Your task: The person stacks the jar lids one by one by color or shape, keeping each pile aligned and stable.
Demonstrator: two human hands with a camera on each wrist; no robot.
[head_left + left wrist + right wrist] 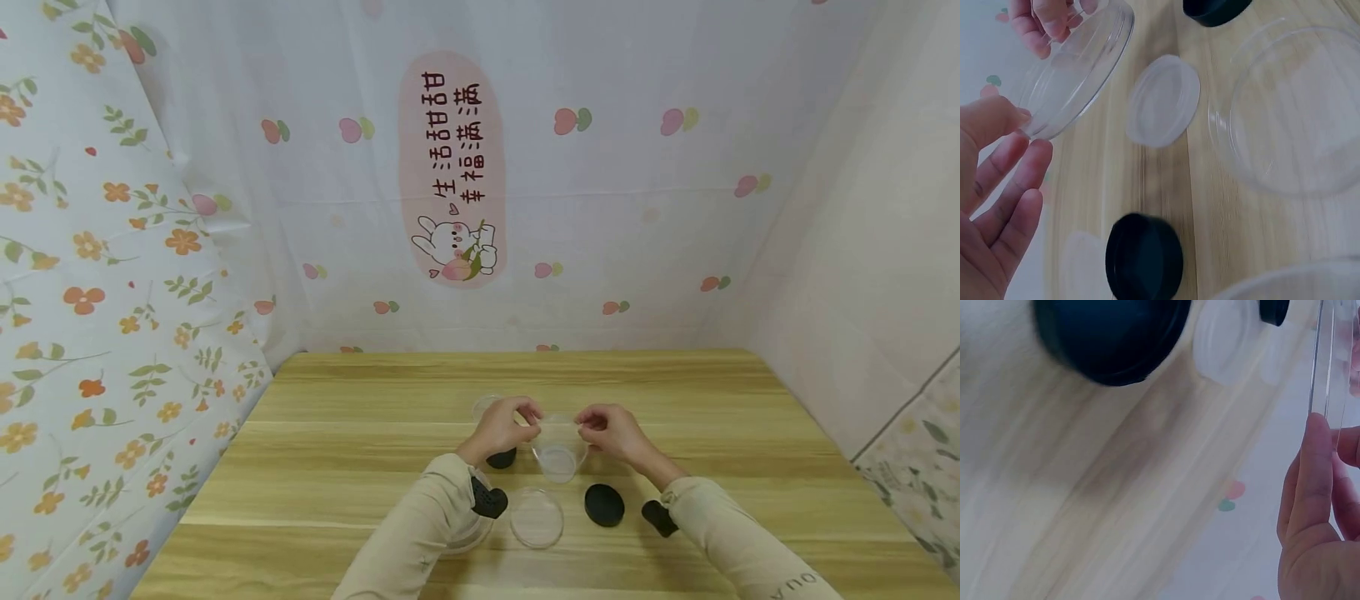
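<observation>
A clear, shallow round plastic dish (558,426) is held above the table between both hands. My left hand (504,429) pinches its left edge; in the left wrist view the thumb and fingertips meet at the rim of the tilted dish (1079,75). On the opposite edge my right hand (613,432) pinches the rim, and the right wrist view has the dish (1327,369) nearly edge-on. Below it on the wood lies a frosted round disc (1164,102). One black round cap (502,457) is close to the left hand, another black cap (604,505) nearer the front.
A clear round dish (537,518) lies on the wooden table (300,467) at the front. A larger clear round piece (468,537) is partly covered by the left sleeve. Another clear disc (486,407) sits behind the left hand. A patterned cloth (525,317) hangs behind the table.
</observation>
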